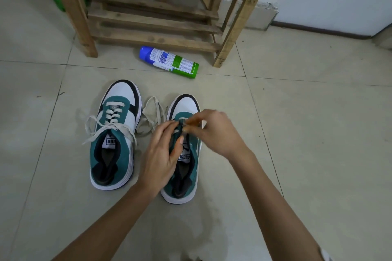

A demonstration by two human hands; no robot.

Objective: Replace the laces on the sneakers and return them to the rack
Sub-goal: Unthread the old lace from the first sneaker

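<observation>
Working the right sneaker, at 6 o'clock from the rack. Left hand has its fingers curled on the eyelet edge, steadying it. Right hand is pinched tight at the front eyelets, probably on the lace tip, but it's blurred. Slack lies at the shoe's 10 o'clock. Plan: keep the lace flat, feed one eyelet at a time, even out both ends. Left sneaker at 9 o'clock is laced.

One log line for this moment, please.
step: threading lace | left hand: holds sneaker | right hand: pinches lace | other sneaker: laced, on floor
</observation>
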